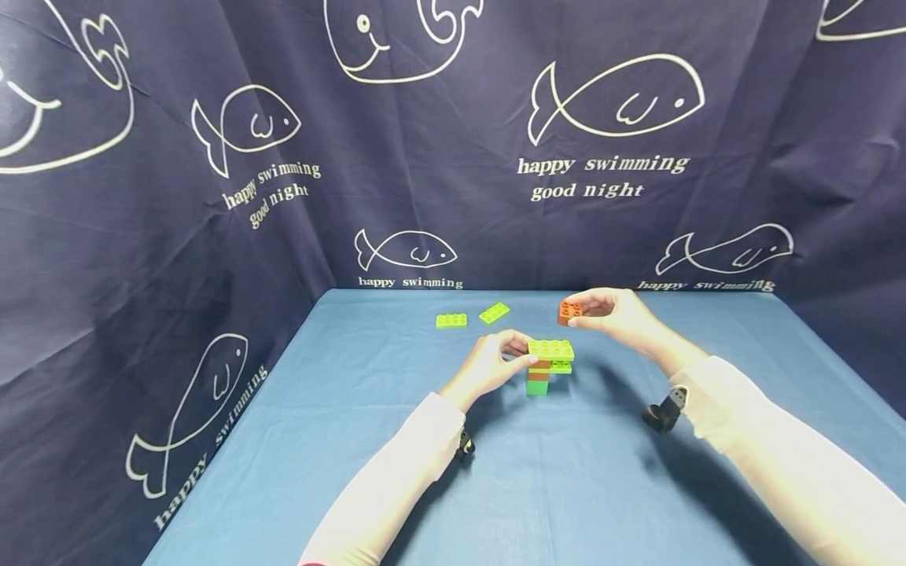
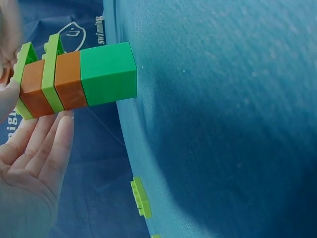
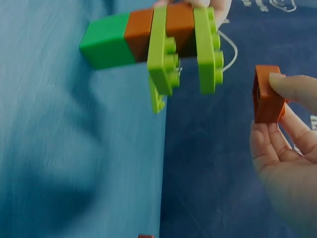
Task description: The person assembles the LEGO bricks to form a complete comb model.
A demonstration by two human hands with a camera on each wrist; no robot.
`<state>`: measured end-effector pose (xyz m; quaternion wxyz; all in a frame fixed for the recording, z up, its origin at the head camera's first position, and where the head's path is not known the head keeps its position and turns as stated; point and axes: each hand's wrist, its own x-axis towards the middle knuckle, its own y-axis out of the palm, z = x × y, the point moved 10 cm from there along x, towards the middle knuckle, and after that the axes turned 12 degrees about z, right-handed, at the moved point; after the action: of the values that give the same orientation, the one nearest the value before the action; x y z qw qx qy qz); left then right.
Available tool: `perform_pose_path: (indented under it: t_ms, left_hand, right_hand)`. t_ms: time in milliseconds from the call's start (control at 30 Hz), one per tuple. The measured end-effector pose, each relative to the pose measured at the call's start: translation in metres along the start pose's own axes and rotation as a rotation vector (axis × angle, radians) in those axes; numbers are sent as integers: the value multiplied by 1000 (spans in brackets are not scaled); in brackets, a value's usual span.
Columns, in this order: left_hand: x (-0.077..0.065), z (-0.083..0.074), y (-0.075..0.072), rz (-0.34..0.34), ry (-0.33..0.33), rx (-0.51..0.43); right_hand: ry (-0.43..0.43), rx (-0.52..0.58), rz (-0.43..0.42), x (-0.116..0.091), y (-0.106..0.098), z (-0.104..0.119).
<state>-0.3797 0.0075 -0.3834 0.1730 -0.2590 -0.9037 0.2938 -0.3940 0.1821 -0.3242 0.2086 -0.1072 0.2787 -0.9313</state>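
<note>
A toy-brick tower [image 1: 539, 376] stands on the table: a green block at the bottom, then orange brick, lime plate, orange brick and a lime plate on top. Both plates jut out to the right. My left hand [image 1: 490, 363] pinches the tower near its top, thumb on the near side and fingers behind. Beyond and to the right of it, my right hand [image 1: 616, 314] pinches a loose orange brick [image 1: 569, 312], studs showing. In the right wrist view that orange brick [image 3: 268, 94] sits between thumb and fingertips, apart from the tower [image 3: 158, 42].
Two loose lime plates, a left one [image 1: 451, 321] and a right one [image 1: 494, 313], lie near the back of the blue-covered table [image 1: 510, 487]. A dark cloth [image 1: 495, 220] printed with fish hangs behind it. In the right wrist view a small red bit [image 3: 145, 236] shows at the bottom edge.
</note>
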Motion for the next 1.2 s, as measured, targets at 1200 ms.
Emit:
perform_pose_path:
  t_ms: [1200]
  left_hand:
    - [0, 4, 2, 3, -35, 11]
  right_hand:
    - [-15, -40, 136, 4, 52, 7]
